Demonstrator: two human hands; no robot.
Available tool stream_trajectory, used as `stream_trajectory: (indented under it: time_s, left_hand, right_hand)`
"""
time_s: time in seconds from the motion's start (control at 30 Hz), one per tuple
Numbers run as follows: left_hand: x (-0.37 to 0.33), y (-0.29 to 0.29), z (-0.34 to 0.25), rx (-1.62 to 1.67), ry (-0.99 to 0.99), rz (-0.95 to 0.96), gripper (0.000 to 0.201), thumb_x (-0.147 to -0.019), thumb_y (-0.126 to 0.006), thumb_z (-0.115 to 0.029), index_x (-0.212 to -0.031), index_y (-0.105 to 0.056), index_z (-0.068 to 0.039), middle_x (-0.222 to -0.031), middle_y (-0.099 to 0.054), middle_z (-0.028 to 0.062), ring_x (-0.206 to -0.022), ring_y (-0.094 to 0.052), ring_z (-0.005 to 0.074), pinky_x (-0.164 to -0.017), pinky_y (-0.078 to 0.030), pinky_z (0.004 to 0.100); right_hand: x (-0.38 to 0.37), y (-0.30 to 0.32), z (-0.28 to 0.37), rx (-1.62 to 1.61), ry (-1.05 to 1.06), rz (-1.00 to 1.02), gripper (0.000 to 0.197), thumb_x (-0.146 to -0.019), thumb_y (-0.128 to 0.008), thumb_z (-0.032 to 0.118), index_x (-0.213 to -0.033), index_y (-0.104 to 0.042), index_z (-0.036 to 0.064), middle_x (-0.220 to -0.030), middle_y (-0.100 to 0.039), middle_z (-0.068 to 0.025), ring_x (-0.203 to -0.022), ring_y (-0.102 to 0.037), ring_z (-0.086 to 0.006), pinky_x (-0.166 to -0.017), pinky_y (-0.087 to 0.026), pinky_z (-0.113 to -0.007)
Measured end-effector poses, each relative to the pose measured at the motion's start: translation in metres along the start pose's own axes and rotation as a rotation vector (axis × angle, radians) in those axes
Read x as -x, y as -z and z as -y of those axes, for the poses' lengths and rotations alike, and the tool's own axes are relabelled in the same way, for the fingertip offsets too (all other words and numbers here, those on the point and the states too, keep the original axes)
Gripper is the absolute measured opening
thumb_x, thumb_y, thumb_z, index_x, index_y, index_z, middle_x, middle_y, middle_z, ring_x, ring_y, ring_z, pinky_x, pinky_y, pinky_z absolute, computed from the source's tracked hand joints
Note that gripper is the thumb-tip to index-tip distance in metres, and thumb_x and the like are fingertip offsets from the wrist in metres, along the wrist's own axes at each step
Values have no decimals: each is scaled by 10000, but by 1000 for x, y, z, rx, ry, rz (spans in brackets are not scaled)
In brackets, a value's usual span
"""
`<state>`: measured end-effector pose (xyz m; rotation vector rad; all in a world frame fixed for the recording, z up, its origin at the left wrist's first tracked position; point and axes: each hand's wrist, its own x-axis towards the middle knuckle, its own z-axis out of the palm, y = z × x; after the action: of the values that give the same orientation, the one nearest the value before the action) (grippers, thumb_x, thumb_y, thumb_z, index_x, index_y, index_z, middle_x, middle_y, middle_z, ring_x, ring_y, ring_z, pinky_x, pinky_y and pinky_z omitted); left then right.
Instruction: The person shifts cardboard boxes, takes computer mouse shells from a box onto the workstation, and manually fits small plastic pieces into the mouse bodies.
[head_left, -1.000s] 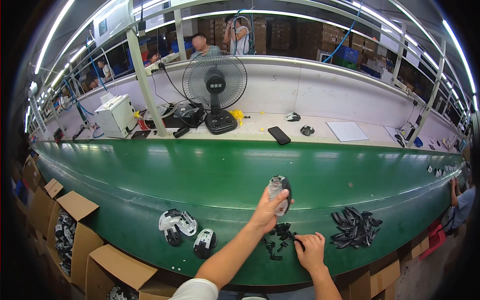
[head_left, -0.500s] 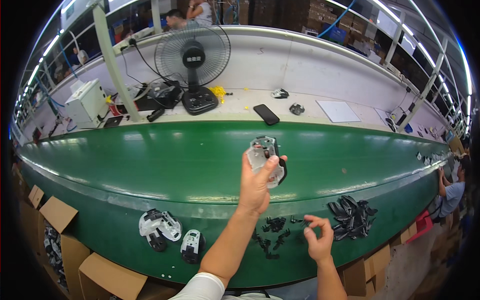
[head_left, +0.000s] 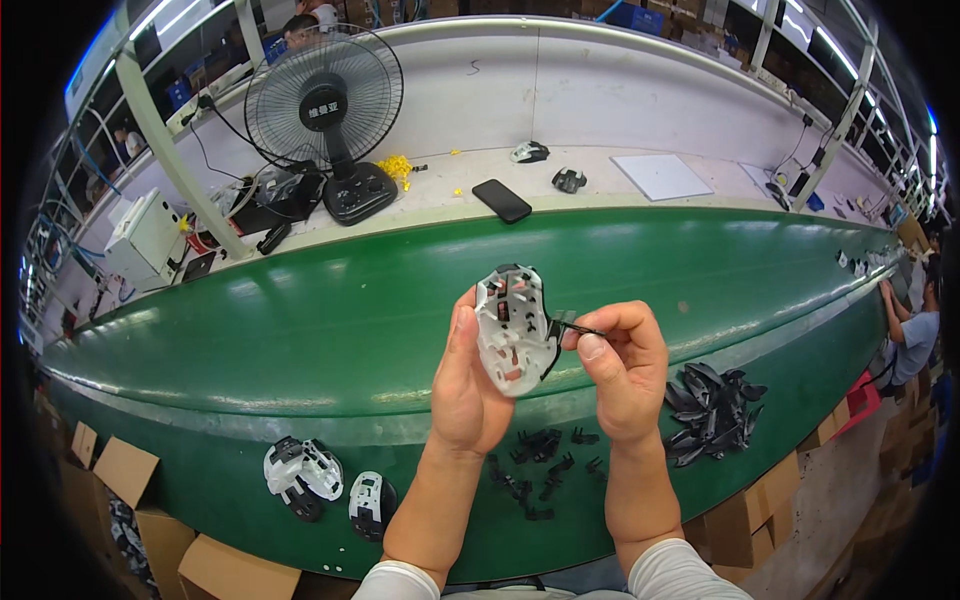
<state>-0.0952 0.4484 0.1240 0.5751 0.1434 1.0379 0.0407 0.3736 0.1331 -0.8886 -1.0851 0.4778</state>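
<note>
My left hand (head_left: 462,400) is closed around a white and black computer mouse shell (head_left: 517,345), its hollow, ribbed inside facing up. My right hand (head_left: 632,375) pinches a thin black plastic clip (head_left: 572,326) between thumb and fingers. The clip's prongs reach the shell's black right edge; whether they touch it I cannot tell. Below the hands, several small black clips (head_left: 538,445) lie loose on the green belt. A heap of curved black plastic pieces (head_left: 712,410) is to the right of my right forearm. Several white and black mouse shells (head_left: 318,470) rest to the left.
Beyond the green conveyor belt (head_left: 400,275) runs a white ledge with a black fan (head_left: 325,110), a phone (head_left: 501,201), a flat white board (head_left: 662,177) and two mouse parts. Open cardboard boxes (head_left: 235,570) stand along the near edge. A co-worker (head_left: 915,330) sits at far right.
My right hand has risen from the small black clips with one in its fingers and come beside the shell. My left hand has turned the shell's inside more toward me. The view has shifted.
</note>
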Motion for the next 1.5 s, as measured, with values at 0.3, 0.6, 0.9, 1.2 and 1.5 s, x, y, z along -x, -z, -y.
stream_trajectory:
  time_s: [0.3, 0.6, 0.9, 1.2, 1.5]
  left_hand:
    - [4, 3, 25, 55, 87, -22, 466, -1133, -468, -427, -1420, -560, -72, -1339, -667, 81, -1242, -644, 224, -1084, -515, 423]
    - [11, -10, 12, -3, -120, -150, 448, -1144, -439, -426, -1342, -641, -78, -1236, -728, 90, -1134, -694, 237, -1012, -555, 423]
    - [7, 41, -16, -18, -237, 5, 472, -1135, -430, -419, -1340, -649, -54, -1271, -740, 116, -1104, -723, 265, -972, -590, 419]
    - [17, 23, 15, -78, -236, 56, 481, -1150, -425, -426, -1433, -599, -78, -1335, -712, 63, -1122, -698, 172, -960, -564, 333]
    - [17, 10, 14, -115, -267, -126, 497, -1154, -380, -432, -1486, -533, -95, -1378, -655, 51, -1209, -642, 163, -1040, -520, 358]
  right_hand:
    - [-6, 25, 5, -72, -230, 65, 189, -1003, -729, 80, -1165, -686, -6, -1123, -674, -58, -1031, -659, -142, -937, -542, -319]
    - [-1, 4, 11, 73, -148, 153, 292, -954, -785, 74, -1232, -720, 8, -1044, -744, -104, -955, -729, -166, -870, -583, -332]
    - [17, -23, -26, 387, 277, 458, 214, -893, -779, 162, -1052, -726, 30, -1043, -724, -127, -984, -699, -331, -877, -561, -436]
    - [13, -1, 1, 415, 244, 375, 190, -911, -775, 181, -982, -680, 33, -894, -691, -112, -796, -668, -307, -734, -542, -425]
    - [6, -1, 5, 297, 236, 386, 163, -940, -727, 132, -1059, -723, 21, -943, -710, -124, -770, -691, -295, -685, -564, -392]
